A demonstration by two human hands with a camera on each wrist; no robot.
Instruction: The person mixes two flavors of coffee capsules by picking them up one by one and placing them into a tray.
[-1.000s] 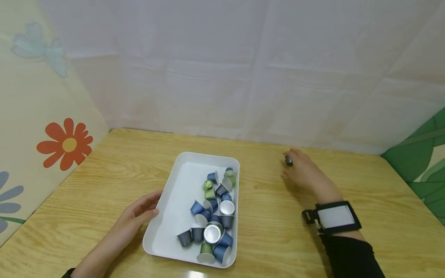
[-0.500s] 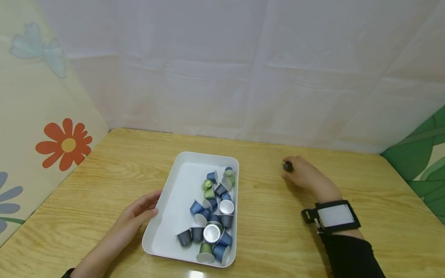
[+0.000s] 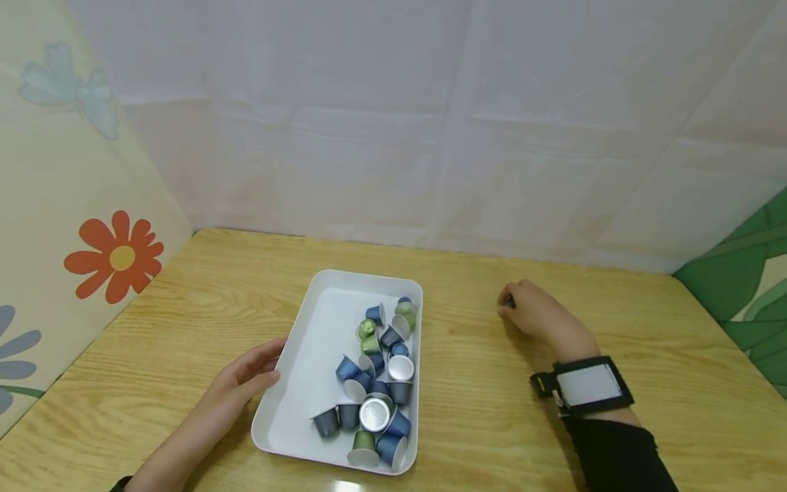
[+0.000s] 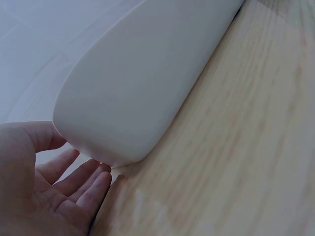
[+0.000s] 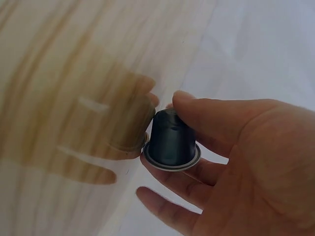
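Observation:
Just right of the tray, my right hand pinches a dark coffee capsule between thumb and fingers. In the right wrist view its silvery rim faces down the frame, and its side is right at the tabletop, where it is mirrored. Most of this capsule is hidden by the fingers in the head view. My left hand touches the left outer wall of a white tray. Its thumb is at the rim and its loosely bent fingers lie along the wall. Blue, green and dark grey capsules fill the tray's right half.
The wooden table reaches back to a white cloth backdrop. Patterned panels stand at both sides, with a red flower on the left one. A black strapped device sits on the right wrist.
My right hand has drawn slightly nearer with the dark capsule, its fingers closing in around it and covering more of it. The left hand and the tray have stayed put.

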